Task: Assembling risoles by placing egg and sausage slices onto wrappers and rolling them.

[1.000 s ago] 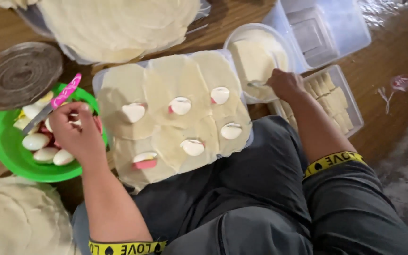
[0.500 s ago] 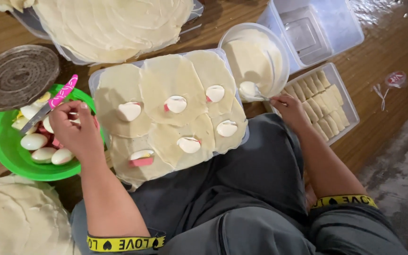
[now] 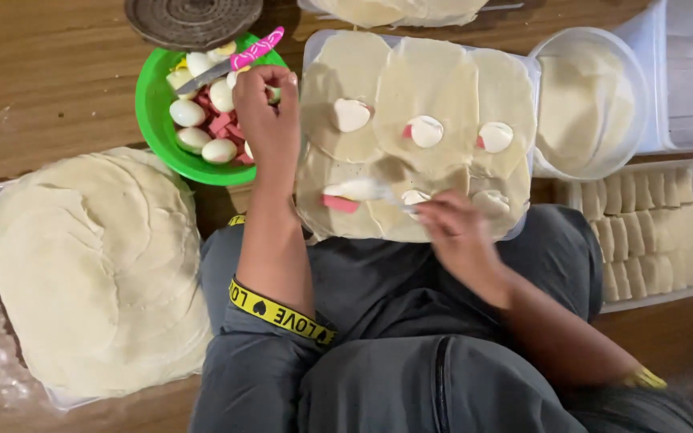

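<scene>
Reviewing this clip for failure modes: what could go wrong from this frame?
1. The tray of thin wrappers seems to rest on the person's lap; a leg shift might tip it.
2. The knife lies loosely across the green bowl beside the left hand; a bump could knock it off.
3. The right hand works a utensil on a wrapper; it could tear.

View: single head-worn camera, no second view to share with.
Facing: straight down over lap and wooden floor [image 3: 58, 88].
Nearness: close, within arm's reach of tray of wrappers [image 3: 419, 88].
Framing: knees at bottom edge, green bowl [image 3: 154, 120] top left.
</scene>
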